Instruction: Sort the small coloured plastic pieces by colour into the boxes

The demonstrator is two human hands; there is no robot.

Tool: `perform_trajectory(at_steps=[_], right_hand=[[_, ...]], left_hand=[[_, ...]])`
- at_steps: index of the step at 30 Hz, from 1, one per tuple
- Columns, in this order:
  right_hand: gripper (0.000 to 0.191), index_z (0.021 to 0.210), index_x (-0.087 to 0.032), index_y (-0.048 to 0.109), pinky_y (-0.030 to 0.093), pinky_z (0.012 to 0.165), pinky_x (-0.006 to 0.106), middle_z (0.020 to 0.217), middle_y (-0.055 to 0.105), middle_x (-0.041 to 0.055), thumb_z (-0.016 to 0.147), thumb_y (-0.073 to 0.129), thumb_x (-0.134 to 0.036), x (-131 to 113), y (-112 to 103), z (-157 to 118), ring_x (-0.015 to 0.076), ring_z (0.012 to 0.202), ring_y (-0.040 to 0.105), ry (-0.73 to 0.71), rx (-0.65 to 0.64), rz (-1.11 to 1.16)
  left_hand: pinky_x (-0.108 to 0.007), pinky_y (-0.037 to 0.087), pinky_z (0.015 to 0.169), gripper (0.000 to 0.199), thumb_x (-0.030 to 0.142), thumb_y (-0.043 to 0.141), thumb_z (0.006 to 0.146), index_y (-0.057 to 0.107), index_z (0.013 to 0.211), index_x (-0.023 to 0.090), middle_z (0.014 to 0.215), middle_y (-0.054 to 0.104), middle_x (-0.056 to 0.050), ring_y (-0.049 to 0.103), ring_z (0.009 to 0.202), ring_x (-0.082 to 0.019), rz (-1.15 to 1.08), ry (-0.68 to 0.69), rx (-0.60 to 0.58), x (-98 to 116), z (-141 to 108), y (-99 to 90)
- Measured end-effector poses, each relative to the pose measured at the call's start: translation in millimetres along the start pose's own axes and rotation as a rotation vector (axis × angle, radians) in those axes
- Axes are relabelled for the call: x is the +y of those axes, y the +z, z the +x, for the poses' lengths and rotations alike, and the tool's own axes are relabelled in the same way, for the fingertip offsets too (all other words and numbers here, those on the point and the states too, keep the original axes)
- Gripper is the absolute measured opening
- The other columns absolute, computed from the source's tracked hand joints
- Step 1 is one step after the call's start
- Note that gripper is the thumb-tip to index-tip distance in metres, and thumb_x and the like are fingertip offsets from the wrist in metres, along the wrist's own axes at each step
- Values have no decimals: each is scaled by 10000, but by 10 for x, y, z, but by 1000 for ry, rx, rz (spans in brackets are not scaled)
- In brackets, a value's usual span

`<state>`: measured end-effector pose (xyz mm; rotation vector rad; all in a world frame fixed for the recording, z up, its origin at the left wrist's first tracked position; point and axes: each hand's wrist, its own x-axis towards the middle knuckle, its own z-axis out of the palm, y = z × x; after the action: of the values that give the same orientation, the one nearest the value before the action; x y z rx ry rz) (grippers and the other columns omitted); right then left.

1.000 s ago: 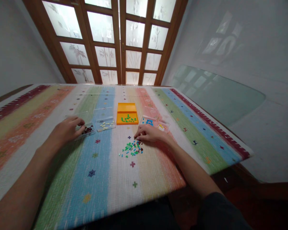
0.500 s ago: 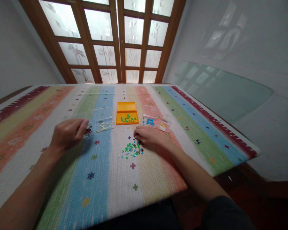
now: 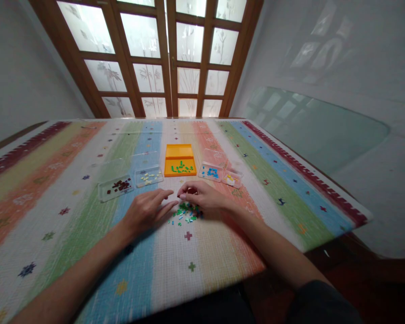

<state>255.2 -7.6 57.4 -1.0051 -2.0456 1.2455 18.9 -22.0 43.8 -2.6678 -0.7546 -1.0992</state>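
My right hand [image 3: 202, 195] is closed in a pinch above the pile, with what looks like a small dark piece [image 3: 179, 196] at its fingertips. Facing it from the left, my left hand [image 3: 148, 208] holds nothing, its thumb and index finger stretched out and apart. The two hands' fingertips are close but do not touch. Under and in front of them lies a loose pile of tiny building bricks [image 3: 188, 213], mostly green and blue with a few dark ones. My right hand hides part of the pile.
Beyond my hands stand an open orange box [image 3: 180, 174] with green bricks and clear boxes holding dark red bricks [image 3: 121, 185], cream bricks [image 3: 150, 176], blue bricks [image 3: 212, 173] and yellow-and-white pieces [image 3: 230, 180]. A striped cloth [image 3: 175, 270] covers the table.
My left hand has moved right, from over the dark red bricks' box to beside the pile, and its fingers have opened. My right hand has shifted slightly left, lifting a small dark piece.
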Motion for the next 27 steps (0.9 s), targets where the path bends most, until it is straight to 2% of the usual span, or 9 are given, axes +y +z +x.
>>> perform_trajectory(at_steps=[6,10,13,17,19,23,27], right_hand=[[166,839,-158,729,446,667,274,773,683,25,848,701,-322,-7,187,19,122,689,561,13,43,180],[208,814,-166,762,449,665,283,764,696,34,825,709,-366,-27,181,17,133,694,573,49,48,285],[180,824,-175,788,434,647,273,777,693,30,806,707,-335,-34,149,15,128,699,560,64,41,340],[248,974,-171,803,279,489,245,670,602,-16,801,656,-271,-11,124,18,81,522,384,152,-20,457],[318,1066,-158,787,212,464,249,635,562,-32,818,613,-253,2,120,21,73,480,307,190,-63,526],[370,1152,-131,761,201,471,258,613,552,-30,853,573,-242,-8,111,22,74,478,282,185,-107,527],[429,1246,-127,721,238,484,249,622,570,-27,872,577,-280,-66,81,-3,78,491,314,135,-111,436]], left_hand=[[-191,496,554,86,191,587,981,634,1050,171,807,714,-19,649,620,-105,-102,14,-9,55,-47,20],[-191,521,588,86,167,594,975,652,1039,170,842,739,-35,684,672,-114,-163,-17,26,56,-35,-3],[-194,536,603,75,161,627,954,674,1010,173,821,743,-26,690,673,-116,-192,-62,65,83,-1,-17],[-194,541,586,61,151,640,945,688,977,171,813,746,-19,662,610,-98,-179,-97,106,113,9,-14],[-188,539,569,58,163,662,936,699,979,171,795,746,-9,654,583,-90,-169,-122,143,120,-3,-3],[-188,569,571,97,189,690,914,732,1001,188,772,763,7,679,575,-95,-186,-217,212,136,-15,7],[-197,597,593,98,206,703,894,747,979,184,791,777,-2,701,581,-104,-289,-318,217,154,19,-18]])
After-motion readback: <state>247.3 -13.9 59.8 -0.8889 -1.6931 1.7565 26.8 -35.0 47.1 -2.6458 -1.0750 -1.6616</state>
